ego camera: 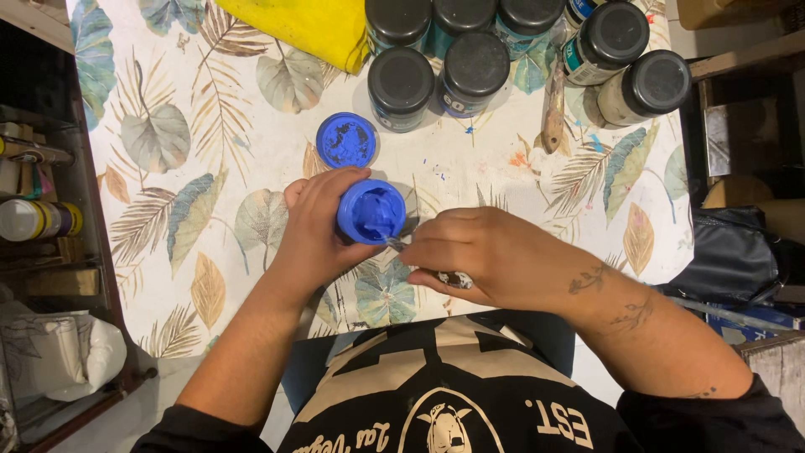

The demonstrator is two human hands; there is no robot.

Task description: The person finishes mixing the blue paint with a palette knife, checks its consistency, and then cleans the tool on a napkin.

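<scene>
- Head view looks straight down on a table (pixel 251 151) covered with a leaf-print cloth, and both hands are busy at its near edge.
- Left hand (pixel 314 231) is wrapped snugly around an open jar of blue paint (pixel 371 211), fingers curled along its side, mouth facing up.
- Right hand (pixel 495 256) is pinched closed on a thin brush (pixel 428 264), and the tip sits right at the jar's rim, touching the blue.
- Blue lid (pixel 346 140) lies flat on the cloth just beyond the jar, inside up and smeared with paint.
- Jar looks small, light and rigid; with wet paint near the rim it is likely slippery up top, so the side wall, where the left hand has it, seems the safe hold.
- Brush handle looks slim and stiff, best held low near the bristles, as it is now.
- Farther back stands a cluster of black-capped paint jars (pixel 436 75), a used brush (pixel 553 105) beside them, and a yellow cloth (pixel 293 25) at the far edge.
</scene>
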